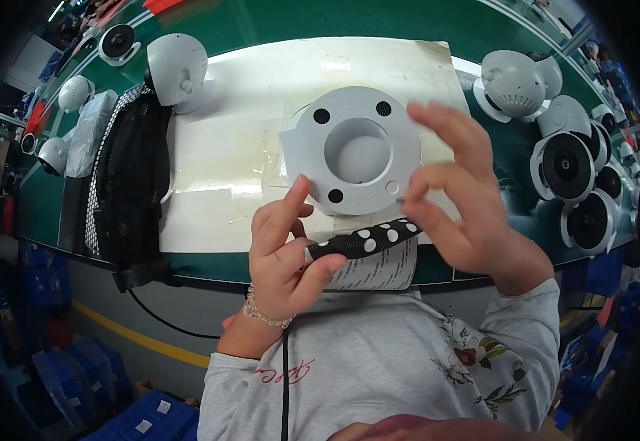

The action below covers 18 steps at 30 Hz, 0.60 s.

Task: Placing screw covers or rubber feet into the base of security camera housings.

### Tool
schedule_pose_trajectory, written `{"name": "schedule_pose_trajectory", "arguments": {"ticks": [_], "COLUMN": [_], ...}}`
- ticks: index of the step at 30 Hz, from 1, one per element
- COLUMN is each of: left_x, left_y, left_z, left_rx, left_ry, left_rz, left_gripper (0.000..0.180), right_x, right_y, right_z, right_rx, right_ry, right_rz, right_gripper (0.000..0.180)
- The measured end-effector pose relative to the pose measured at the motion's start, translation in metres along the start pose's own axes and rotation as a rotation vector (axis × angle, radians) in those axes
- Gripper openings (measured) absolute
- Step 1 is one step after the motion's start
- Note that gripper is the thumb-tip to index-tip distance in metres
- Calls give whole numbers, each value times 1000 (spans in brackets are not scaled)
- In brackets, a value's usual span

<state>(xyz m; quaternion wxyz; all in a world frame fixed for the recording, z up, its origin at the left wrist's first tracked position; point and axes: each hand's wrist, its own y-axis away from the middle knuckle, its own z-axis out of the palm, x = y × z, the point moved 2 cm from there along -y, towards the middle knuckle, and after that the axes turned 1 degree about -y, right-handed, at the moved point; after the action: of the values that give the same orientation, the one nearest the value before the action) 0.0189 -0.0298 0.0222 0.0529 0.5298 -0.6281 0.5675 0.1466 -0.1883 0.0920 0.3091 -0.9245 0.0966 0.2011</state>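
A black strip with white round spots (pixel 368 241), whose backing paper (pixel 379 268) hangs below it, is held at its left end between the thumb and fingers of my left hand (pixel 279 257). My right hand (pixel 467 198), slightly blurred, pinches a small dark pad (pixel 401 201) edge-on between thumb and forefinger, above the strip's right end. Just beyond both hands, a round light-grey base (pixel 305 158) with a wide central recess lies on the white work sheet. Three of its small round spots carry black pads (pixel 383 109); the fourth spot (pixel 392 187), beside my right fingertips, shows bare grey.
On the left stand a white rounded camera-like unit (pixel 178 70) and a black mesh bag (pixel 132 169) with a plastic-wrapped packet (pixel 91 136). Several similar units (pixel 566 165) crowd the right side. Blue bins (pixel 147 415) sit below the green table (pixel 290 22).
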Motion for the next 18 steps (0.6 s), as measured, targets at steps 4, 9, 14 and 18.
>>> {"name": "schedule_pose_trajectory", "arguments": {"ticks": [4, 9, 14, 18], "left_x": [-8, -7, -7, -6], "left_y": [0, -1, -2, -2], "left_z": [4, 4, 5, 5], "left_rx": [-31, -47, -65, -74], "left_ry": [-88, -143, -197, -198], "left_rz": [34, -26, -52, -49], "left_gripper": [37, 33, 30, 30], "right_x": [3, 3, 1, 4], "right_y": [-6, -4, 9, 20], "right_z": [6, 6, 9, 12], "right_rx": [-43, -114, -29, 59], "right_ry": [14, 75, 460, 617], "right_rz": [108, 116, -109, -262], "right_gripper": [6, 6, 17, 24]}}
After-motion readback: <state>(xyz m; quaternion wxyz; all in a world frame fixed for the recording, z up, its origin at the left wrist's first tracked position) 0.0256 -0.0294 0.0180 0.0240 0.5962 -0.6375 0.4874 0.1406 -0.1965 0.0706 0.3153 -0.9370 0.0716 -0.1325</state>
